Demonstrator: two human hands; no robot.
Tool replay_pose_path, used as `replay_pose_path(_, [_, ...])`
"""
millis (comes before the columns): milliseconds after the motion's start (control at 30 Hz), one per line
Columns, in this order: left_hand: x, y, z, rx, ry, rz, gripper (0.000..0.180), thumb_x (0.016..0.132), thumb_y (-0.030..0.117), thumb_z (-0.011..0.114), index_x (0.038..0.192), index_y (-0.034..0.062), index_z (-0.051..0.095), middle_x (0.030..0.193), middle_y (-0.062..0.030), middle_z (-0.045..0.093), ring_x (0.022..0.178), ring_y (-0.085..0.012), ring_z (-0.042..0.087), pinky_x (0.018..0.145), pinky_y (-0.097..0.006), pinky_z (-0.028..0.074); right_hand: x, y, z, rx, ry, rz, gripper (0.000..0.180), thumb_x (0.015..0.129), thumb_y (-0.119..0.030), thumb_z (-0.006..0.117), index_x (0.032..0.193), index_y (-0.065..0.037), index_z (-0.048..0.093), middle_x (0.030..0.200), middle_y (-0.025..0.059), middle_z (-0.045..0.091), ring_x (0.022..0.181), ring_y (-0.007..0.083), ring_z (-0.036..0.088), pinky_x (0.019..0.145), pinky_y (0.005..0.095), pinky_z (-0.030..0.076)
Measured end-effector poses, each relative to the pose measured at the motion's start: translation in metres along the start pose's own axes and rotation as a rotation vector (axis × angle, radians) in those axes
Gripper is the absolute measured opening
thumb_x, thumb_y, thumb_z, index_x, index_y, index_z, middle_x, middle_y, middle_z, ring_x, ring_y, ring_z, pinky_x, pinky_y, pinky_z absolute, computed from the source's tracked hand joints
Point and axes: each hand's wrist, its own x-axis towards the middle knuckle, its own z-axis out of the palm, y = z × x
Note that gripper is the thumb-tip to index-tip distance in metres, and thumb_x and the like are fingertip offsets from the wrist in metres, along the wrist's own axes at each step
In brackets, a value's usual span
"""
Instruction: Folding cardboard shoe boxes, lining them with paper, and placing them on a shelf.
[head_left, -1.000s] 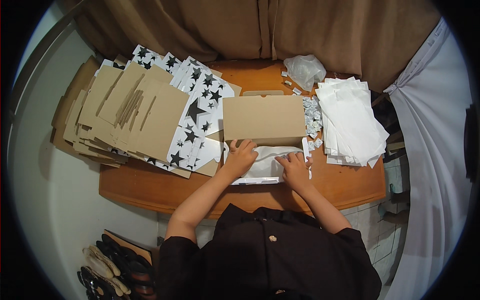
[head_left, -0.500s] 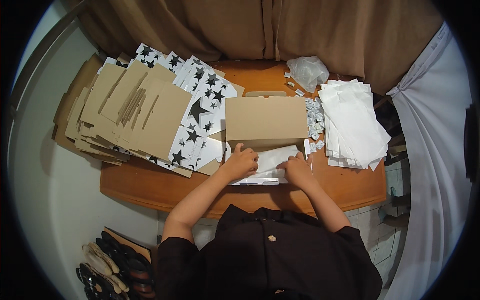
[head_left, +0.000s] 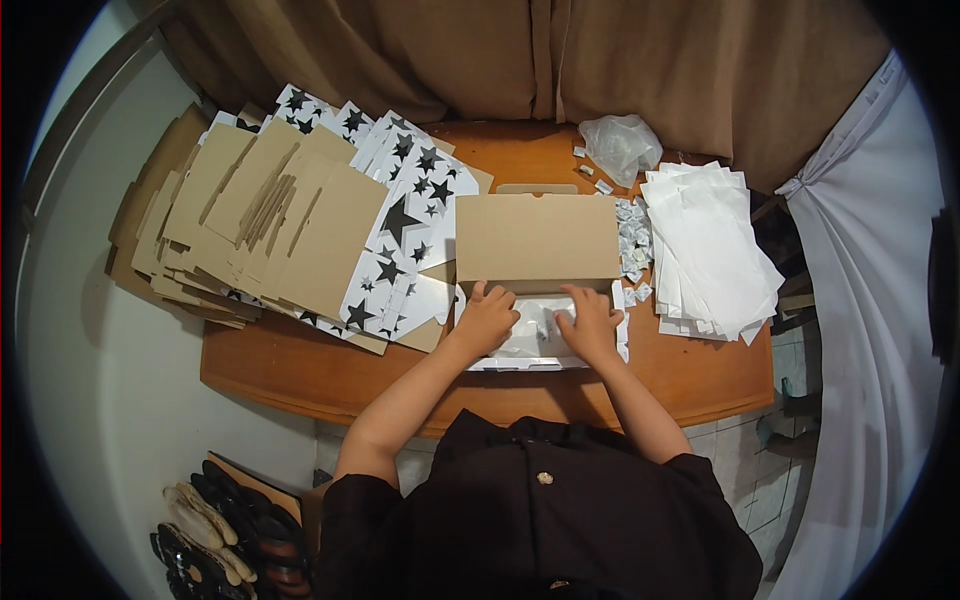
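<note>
An open cardboard box (head_left: pixel 537 238) stands in front of me, its brown lid raised at the far side. White tissue paper (head_left: pixel 525 335) lies inside it, creased, with a small grey patch near the middle. My left hand (head_left: pixel 488 320) reaches in at the box's left side, fingers bent and slightly apart on the paper. At the right side is my right hand (head_left: pixel 592 325), its thumb and fingers spread over the paper's edge. Neither hand visibly grasps anything, though some fingertips are hidden.
Left is a pile of flat cardboard boxes (head_left: pixel 330 235), some printed with black stars. Small white packets (head_left: pixel 634 240) lie beside the box, below a clear plastic bag (head_left: pixel 620 150). Farther right sits a stack of white paper sheets (head_left: pixel 705 250). Shoes (head_left: pixel 230 530) stand at lower left.
My right hand has moved slightly up toward the far side of the box, its fingers spreading. The paper between my hands now lies flatter and lower. My left hand stays nearly in place.
</note>
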Motion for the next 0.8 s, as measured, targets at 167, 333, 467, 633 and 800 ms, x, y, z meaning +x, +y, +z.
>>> replay_pose_path(167, [-0.017, 0.003, -0.042, -0.339, 0.27, -0.238, 0.016, 0.071, 0.028, 0.071, 0.081, 0.0162, 0.066, 0.097, -0.0003, 0.054, 0.102, -0.0185, 0.049, 0.094, -0.051, 0.022, 0.012, 0.019, -0.018, 0.087, 0.317, 0.093, 0.051, 0.077, -0.023, 0.063, 0.125, -0.015, 0.046, 0.121, 0.0117, 0.046, 0.116, 0.029, 0.039, 0.09, 0.0569, 0.022])
replay_pose_path(333, [-0.062, 0.012, -0.053, -0.313, 0.482, -0.468, 0.027, 0.071, 0.032, 0.072, 0.094, 0.0181, 0.065, 0.101, 0.0, 0.055, 0.1, -0.0198, 0.051, 0.09, -0.048, 0.022, 0.046, 0.066, -0.012, 0.482, 0.41, 0.223, 0.071, 0.08, -0.025, 0.061, 0.139, -0.006, 0.027, 0.13, 0.0201, 0.043, 0.121, 0.0328, 0.04, 0.101, 0.0442, 0.026])
replay_pose_path(467, [-0.098, 0.032, -0.039, -0.401, 0.476, -0.531, 0.035, 0.067, 0.037, 0.075, 0.096, 0.0188, 0.065, 0.105, -0.0004, 0.056, 0.101, -0.0187, 0.052, 0.09, -0.048, 0.02, 0.058, 0.058, -0.032, 1.023, 0.286, 0.457, 0.078, 0.081, -0.024, 0.061, 0.143, -0.003, 0.018, 0.136, 0.0213, 0.035, 0.116, 0.0246, 0.043, 0.1, 0.0345, 0.03])
replay_pose_path(633, [-0.105, 0.051, -0.007, -0.336, 0.431, -0.523, 0.032, 0.071, 0.036, 0.072, 0.098, 0.0196, 0.067, 0.105, 0.0002, 0.058, 0.111, -0.0182, 0.05, 0.092, -0.048, 0.018, 0.063, 0.096, -0.01, 1.237, 0.267, 0.347, 0.047, 0.088, -0.032, 0.053, 0.126, -0.006, 0.048, 0.109, 0.0042, 0.058, 0.1, 0.0116, 0.05, 0.086, 0.0281, 0.035])
replay_pose_path(800, [-0.108, 0.052, 0.019, -0.257, 0.481, -0.504, 0.024, 0.073, 0.031, 0.071, 0.094, 0.0197, 0.069, 0.111, -0.0024, 0.058, 0.114, -0.0203, 0.049, 0.093, -0.047, 0.017, 0.039, 0.091, -0.016, 1.325, 0.273, 0.138, 0.047, 0.088, -0.03, 0.053, 0.127, -0.007, 0.044, 0.114, 0.0062, 0.053, 0.11, 0.0162, 0.046, 0.097, 0.0328, 0.03])
